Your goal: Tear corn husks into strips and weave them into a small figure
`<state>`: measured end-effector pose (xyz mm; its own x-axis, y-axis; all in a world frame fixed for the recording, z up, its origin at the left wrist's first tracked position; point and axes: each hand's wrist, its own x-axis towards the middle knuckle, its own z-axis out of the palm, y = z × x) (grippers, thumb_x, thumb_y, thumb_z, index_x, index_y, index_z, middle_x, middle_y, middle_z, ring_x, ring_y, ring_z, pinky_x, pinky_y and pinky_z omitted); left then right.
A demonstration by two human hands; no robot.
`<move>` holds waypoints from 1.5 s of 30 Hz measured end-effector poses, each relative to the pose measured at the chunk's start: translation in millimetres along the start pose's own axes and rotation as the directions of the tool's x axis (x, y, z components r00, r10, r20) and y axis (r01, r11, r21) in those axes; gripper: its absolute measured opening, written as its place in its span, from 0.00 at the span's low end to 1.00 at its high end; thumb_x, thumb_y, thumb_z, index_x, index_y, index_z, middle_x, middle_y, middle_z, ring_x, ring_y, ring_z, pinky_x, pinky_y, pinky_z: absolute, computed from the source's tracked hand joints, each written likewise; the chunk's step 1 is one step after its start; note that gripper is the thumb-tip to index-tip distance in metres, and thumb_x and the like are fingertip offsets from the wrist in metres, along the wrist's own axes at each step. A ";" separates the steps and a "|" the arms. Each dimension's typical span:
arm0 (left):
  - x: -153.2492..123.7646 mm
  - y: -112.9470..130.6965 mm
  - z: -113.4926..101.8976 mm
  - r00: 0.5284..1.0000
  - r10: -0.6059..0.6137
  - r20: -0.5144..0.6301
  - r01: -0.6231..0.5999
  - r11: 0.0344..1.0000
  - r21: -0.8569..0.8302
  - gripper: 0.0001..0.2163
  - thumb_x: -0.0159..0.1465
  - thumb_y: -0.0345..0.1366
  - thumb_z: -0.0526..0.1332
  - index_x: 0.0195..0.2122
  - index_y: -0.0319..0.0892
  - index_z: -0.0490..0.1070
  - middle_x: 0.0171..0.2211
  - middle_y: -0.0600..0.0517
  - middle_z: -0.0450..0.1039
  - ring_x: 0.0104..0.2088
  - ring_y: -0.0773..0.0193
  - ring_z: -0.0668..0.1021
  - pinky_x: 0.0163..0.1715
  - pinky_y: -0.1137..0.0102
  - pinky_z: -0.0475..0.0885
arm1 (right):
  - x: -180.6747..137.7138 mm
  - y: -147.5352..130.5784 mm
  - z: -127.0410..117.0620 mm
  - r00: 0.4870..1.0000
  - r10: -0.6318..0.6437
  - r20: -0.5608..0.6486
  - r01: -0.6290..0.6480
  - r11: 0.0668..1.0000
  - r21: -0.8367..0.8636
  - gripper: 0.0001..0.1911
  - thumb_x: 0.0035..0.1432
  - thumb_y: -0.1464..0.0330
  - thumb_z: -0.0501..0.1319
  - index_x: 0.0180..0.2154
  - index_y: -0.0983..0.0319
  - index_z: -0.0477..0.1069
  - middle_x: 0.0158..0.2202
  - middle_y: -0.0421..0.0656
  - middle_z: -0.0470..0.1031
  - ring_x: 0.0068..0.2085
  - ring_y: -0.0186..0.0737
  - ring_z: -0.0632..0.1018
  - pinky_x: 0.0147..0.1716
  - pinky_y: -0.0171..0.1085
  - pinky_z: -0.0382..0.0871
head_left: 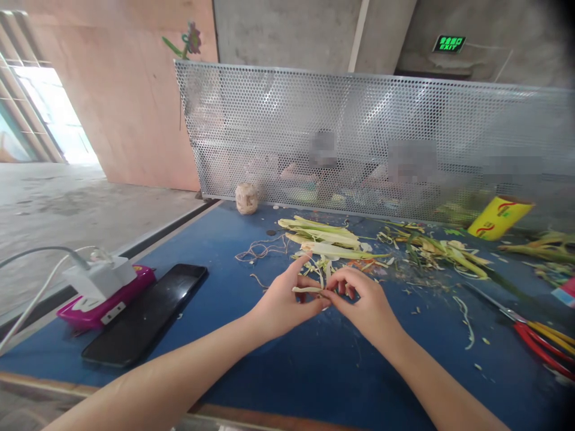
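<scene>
My left hand [281,302] and my right hand [362,299] meet above the blue table [314,365]. Both pinch a thin pale leaf strip [306,290] between thumb and fingers; the left index finger points up. Just behind my hands lies a bundle of pale green leaves [326,236], with more leaf scraps [442,251] spread to the right. A loose coil of thin twine [260,248] lies to the left of the bundle.
A black phone [146,314] and a pink power strip with a white charger [101,290] lie at the left. Red-handled scissors [534,335] lie at the right. A yellow roll [498,216], a twine ball [247,198] and a perforated metal screen [372,137] stand at the back; people sit behind it.
</scene>
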<state>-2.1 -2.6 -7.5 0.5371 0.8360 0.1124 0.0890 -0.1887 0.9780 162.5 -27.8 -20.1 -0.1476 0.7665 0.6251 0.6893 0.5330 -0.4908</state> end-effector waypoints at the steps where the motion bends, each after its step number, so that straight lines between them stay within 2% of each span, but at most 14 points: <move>1: -0.4 1.8 -0.1 1.000 -0.004 0.004 0.004 1.000 -0.020 0.37 0.52 0.35 0.62 0.60 0.38 0.44 0.34 0.46 0.74 0.34 0.60 0.75 0.34 0.67 0.68 | 0.5 0.1 -0.4 1.000 0.009 -0.004 -0.009 1.000 0.020 0.02 0.49 0.72 0.58 0.26 0.60 0.66 0.24 0.38 0.67 0.23 0.32 0.67 0.21 0.30 0.61; 4: -0.2 5.7 -0.7 0.999 -0.026 -0.026 0.024 0.998 -0.060 0.33 0.55 0.38 0.60 0.59 0.37 0.46 0.31 0.47 0.75 0.33 0.62 0.76 0.35 0.68 0.68 | 2.1 0.4 -1.8 0.999 0.047 0.014 -0.048 0.996 0.079 0.02 0.49 0.70 0.59 0.26 0.60 0.66 0.25 0.39 0.68 0.23 0.33 0.67 0.20 0.31 0.62; 8: 2.8 4.9 -2.4 0.994 -0.081 -0.074 0.082 0.997 0.012 0.31 0.55 0.40 0.60 0.58 0.38 0.51 0.20 0.56 0.70 0.22 0.68 0.71 0.24 0.74 0.63 | 3.6 1.1 -3.3 0.994 0.079 0.076 -0.088 0.988 0.124 0.03 0.52 0.69 0.58 0.27 0.60 0.67 0.26 0.40 0.69 0.24 0.33 0.69 0.21 0.31 0.64; 10: 3.8 3.0 -3.0 0.994 -0.090 -0.068 0.092 0.995 0.034 0.32 0.55 0.40 0.59 0.59 0.39 0.49 0.19 0.57 0.69 0.19 0.71 0.67 0.21 0.76 0.60 | 3.6 1.9 -3.7 0.996 0.070 0.059 -0.076 0.991 0.112 0.06 0.55 0.68 0.55 0.28 0.60 0.68 0.29 0.41 0.70 0.26 0.34 0.70 0.24 0.32 0.66; 12: 3.2 0.8 -2.9 0.994 -0.086 -0.068 0.090 0.994 0.061 0.34 0.55 0.40 0.59 0.60 0.39 0.46 0.21 0.56 0.69 0.20 0.70 0.67 0.22 0.75 0.60 | 3.3 3.0 -4.2 0.999 0.048 -0.013 -0.048 0.997 0.055 0.07 0.56 0.67 0.54 0.30 0.60 0.69 0.33 0.44 0.70 0.31 0.37 0.72 0.28 0.34 0.68; 14: 1.5 -1.4 -2.0 0.996 -0.078 -0.040 0.082 0.992 0.093 0.36 0.55 0.41 0.59 0.61 0.38 0.43 0.24 0.53 0.72 0.22 0.68 0.69 0.23 0.75 0.61 | 2.7 3.6 -4.6 0.996 0.006 -0.092 -0.009 1.000 -0.029 0.08 0.55 0.66 0.56 0.37 0.59 0.70 0.40 0.46 0.69 0.40 0.42 0.72 0.37 0.40 0.68; 17: -1.2 -4.6 0.3 1.000 -0.026 -0.001 0.026 0.990 0.138 0.36 0.54 0.41 0.59 0.61 0.38 0.45 0.26 0.51 0.72 0.25 0.65 0.71 0.25 0.73 0.64 | 1.8 2.5 -4.9 0.994 -0.091 -0.068 0.084 0.992 -0.097 0.16 0.55 0.65 0.57 0.46 0.58 0.66 0.47 0.47 0.68 0.49 0.47 0.68 0.47 0.47 0.62; 21: -1.9 -6.8 2.7 0.999 -0.003 0.032 -0.002 0.985 0.171 0.35 0.54 0.41 0.59 0.60 0.35 0.47 0.25 0.52 0.70 0.24 0.67 0.69 0.27 0.72 0.64 | 1.1 -1.5 -4.5 0.991 -0.131 0.015 0.131 0.991 -0.019 0.11 0.56 0.68 0.55 0.43 0.57 0.68 0.38 0.44 0.74 0.44 0.44 0.71 0.43 0.45 0.64; 25: -0.1 -8.0 3.0 0.999 -0.028 0.022 0.026 0.995 0.099 0.37 0.54 0.42 0.59 0.61 0.34 0.43 0.18 0.59 0.61 0.20 0.71 0.62 0.23 0.74 0.60 | 2.3 -2.4 -6.8 0.976 -0.219 -0.001 0.218 0.973 0.072 0.10 0.57 0.72 0.56 0.40 0.55 0.71 0.31 0.41 0.76 0.37 0.40 0.73 0.39 0.41 0.65; 28: 2.2 -8.8 1.7 0.997 -0.072 -0.003 0.072 0.996 0.057 0.38 0.51 0.41 0.61 0.60 0.34 0.45 0.16 0.61 0.59 0.18 0.72 0.60 0.21 0.74 0.57 | 3.8 -2.1 -10.4 0.960 -0.279 -0.014 0.279 0.958 0.058 0.08 0.56 0.72 0.57 0.35 0.56 0.73 0.29 0.40 0.76 0.36 0.40 0.72 0.37 0.41 0.65; 32: 4.6 -5.4 -1.6 0.992 -0.124 -0.026 0.122 0.992 -0.041 0.39 0.48 0.36 0.64 0.59 0.33 0.48 0.17 0.59 0.64 0.19 0.71 0.64 0.22 0.75 0.59 | 4.9 -2.5 -14.4 0.953 -0.297 0.062 0.296 0.955 0.021 0.04 0.54 0.70 0.60 0.30 0.56 0.73 0.27 0.40 0.75 0.35 0.40 0.71 0.37 0.41 0.64; 36: 4.0 2.5 -3.9 0.993 -0.113 -0.042 0.106 0.985 -0.135 0.36 0.47 0.33 0.65 0.57 0.34 0.52 0.22 0.55 0.70 0.23 0.68 0.71 0.26 0.73 0.64 | 5.3 -2.3 -14.8 0.958 -0.273 0.090 0.274 0.962 0.002 0.03 0.52 0.69 0.61 0.27 0.57 0.71 0.27 0.40 0.74 0.34 0.40 0.71 0.36 0.41 0.64; 41: 2.4 7.3 -3.8 0.994 -0.100 -0.032 0.094 0.984 -0.154 0.35 0.48 0.33 0.65 0.56 0.34 0.53 0.23 0.54 0.72 0.25 0.66 0.73 0.28 0.72 0.66 | 5.5 0.4 -13.1 0.966 -0.251 0.062 0.250 0.968 0.030 0.03 0.54 0.72 0.59 0.29 0.59 0.68 0.28 0.41 0.72 0.34 0.39 0.71 0.36 0.40 0.65; 45: 2.9 5.2 -4.0 0.996 -0.091 -0.026 0.086 0.986 -0.142 0.35 0.48 0.35 0.65 0.57 0.34 0.53 0.23 0.52 0.73 0.25 0.64 0.75 0.30 0.70 0.67 | 5.4 2.7 -12.7 0.955 -0.287 0.080 0.285 0.958 0.027 0.03 0.55 0.72 0.57 0.30 0.59 0.67 0.29 0.42 0.71 0.35 0.39 0.72 0.36 0.40 0.66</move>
<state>-3.5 0.9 -1.4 0.5048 0.8628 0.0277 0.0152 -0.0410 0.9990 172.6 -26.8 -10.3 -0.3950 0.6077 0.6890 0.5993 0.7389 -0.3081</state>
